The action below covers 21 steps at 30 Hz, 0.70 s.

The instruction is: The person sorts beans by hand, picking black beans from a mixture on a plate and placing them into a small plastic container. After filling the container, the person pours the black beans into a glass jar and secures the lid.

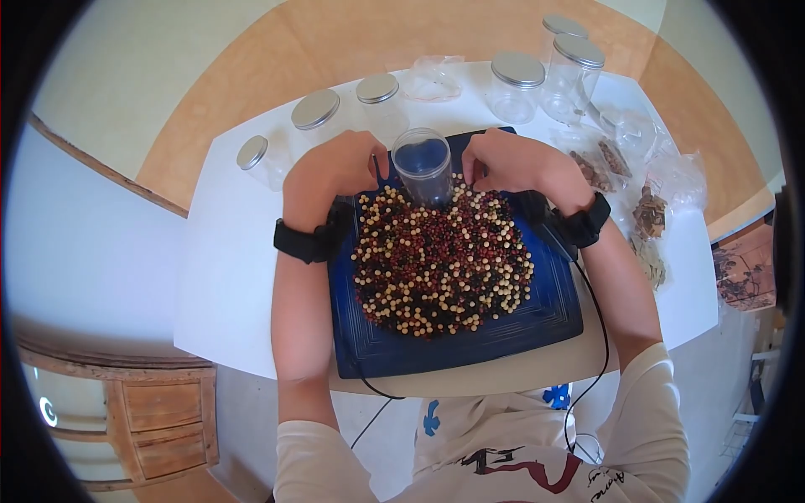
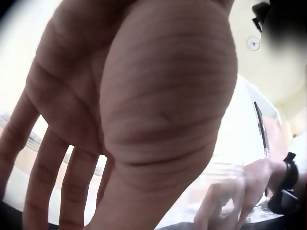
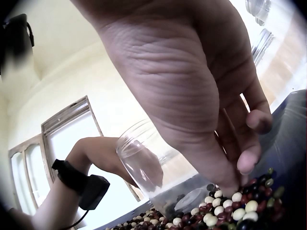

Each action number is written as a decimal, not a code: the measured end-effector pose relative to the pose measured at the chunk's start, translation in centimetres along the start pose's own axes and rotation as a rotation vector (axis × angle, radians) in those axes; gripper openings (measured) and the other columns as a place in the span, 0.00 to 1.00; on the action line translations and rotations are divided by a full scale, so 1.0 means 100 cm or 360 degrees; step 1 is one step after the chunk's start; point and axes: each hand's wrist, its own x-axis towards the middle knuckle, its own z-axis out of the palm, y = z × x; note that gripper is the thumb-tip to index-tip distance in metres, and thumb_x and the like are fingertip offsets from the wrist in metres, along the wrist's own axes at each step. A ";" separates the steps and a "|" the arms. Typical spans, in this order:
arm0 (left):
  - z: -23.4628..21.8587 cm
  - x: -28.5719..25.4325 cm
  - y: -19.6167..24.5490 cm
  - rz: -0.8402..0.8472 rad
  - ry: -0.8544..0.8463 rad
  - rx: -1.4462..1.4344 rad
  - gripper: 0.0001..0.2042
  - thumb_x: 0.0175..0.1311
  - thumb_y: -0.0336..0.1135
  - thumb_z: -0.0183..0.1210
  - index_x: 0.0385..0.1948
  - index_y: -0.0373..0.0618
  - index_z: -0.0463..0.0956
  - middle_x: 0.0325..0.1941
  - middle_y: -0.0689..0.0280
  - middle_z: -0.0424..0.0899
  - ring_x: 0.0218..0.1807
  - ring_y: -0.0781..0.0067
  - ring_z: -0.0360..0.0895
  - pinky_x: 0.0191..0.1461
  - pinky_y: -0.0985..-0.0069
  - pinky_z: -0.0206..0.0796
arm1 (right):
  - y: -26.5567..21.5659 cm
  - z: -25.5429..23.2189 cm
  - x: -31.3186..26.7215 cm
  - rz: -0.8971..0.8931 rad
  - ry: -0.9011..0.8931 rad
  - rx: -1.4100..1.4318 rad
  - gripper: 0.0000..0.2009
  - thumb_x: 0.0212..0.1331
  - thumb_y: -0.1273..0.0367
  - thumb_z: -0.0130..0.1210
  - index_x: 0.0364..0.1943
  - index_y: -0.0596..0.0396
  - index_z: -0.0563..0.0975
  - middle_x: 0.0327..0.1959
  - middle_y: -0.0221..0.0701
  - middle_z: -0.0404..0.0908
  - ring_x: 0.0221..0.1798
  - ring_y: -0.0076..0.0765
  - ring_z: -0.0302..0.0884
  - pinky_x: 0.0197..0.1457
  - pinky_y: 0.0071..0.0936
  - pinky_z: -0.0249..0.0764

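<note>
A clear plastic jar (image 1: 423, 172) stands without a lid at the back of the blue tray (image 1: 457, 356), with some dark beans at its bottom. Mixed beans (image 1: 440, 268) in cream, dark red, black and a little green spread in a pile before it. To the jar's left is my left hand (image 1: 340, 168), its fingers (image 2: 43, 177) fairly straight and pointing down; their tips are hidden. My right hand (image 1: 520, 163) reaches down on the jar's other side. Its thumb and forefinger come together at the beans (image 3: 237, 208); I cannot tell whether they pinch one.
Several lidded clear jars stand along the white table's back, including one jar (image 1: 516, 84) at the right and another (image 1: 316, 113) at the left. Plastic bags (image 1: 650, 210) with dried brown pieces lie at the right edge. A black cable (image 1: 604, 327) runs from the right wrist.
</note>
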 end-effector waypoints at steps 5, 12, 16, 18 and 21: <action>0.017 0.008 -0.001 -0.0062 0.0006 0.0012 0.11 0.52 0.27 0.73 0.38 0.45 0.90 0.36 0.63 0.93 0.43 0.64 0.89 0.46 0.67 0.78 | 0.002 0.001 0.000 0.0025 -0.0004 0.0021 0.09 0.54 0.75 0.69 0.39 0.62 0.88 0.35 0.39 0.91 0.40 0.41 0.91 0.46 0.34 0.84; 0.018 0.011 0.001 -0.0077 -0.0030 -0.0008 0.09 0.44 0.27 0.73 0.29 0.50 0.90 0.37 0.58 0.92 0.44 0.52 0.88 0.44 0.62 0.80 | 0.002 -0.003 -0.002 0.0034 -0.0008 0.0077 0.09 0.55 0.74 0.69 0.39 0.62 0.88 0.34 0.39 0.91 0.38 0.40 0.91 0.45 0.33 0.84; 0.019 0.012 -0.001 -0.0056 -0.0020 -0.0019 0.07 0.44 0.28 0.73 0.27 0.49 0.90 0.36 0.58 0.91 0.42 0.52 0.88 0.44 0.63 0.80 | 0.003 -0.003 -0.001 0.0014 -0.0047 0.0041 0.09 0.55 0.74 0.69 0.39 0.62 0.88 0.34 0.38 0.92 0.38 0.39 0.91 0.44 0.33 0.84; 0.020 0.013 -0.002 -0.0056 -0.0013 -0.0025 0.07 0.43 0.27 0.73 0.27 0.49 0.90 0.35 0.58 0.91 0.41 0.52 0.88 0.43 0.63 0.80 | 0.005 -0.002 -0.001 0.0002 -0.0063 0.0054 0.09 0.55 0.74 0.69 0.39 0.62 0.88 0.34 0.38 0.92 0.38 0.39 0.91 0.44 0.33 0.84; 0.018 0.013 -0.002 -0.0053 -0.0031 -0.0045 0.08 0.43 0.27 0.72 0.27 0.49 0.90 0.35 0.58 0.91 0.41 0.52 0.88 0.43 0.63 0.80 | 0.005 -0.003 -0.001 -0.0020 -0.0079 0.0068 0.09 0.54 0.74 0.69 0.39 0.62 0.88 0.34 0.38 0.92 0.38 0.39 0.91 0.44 0.33 0.84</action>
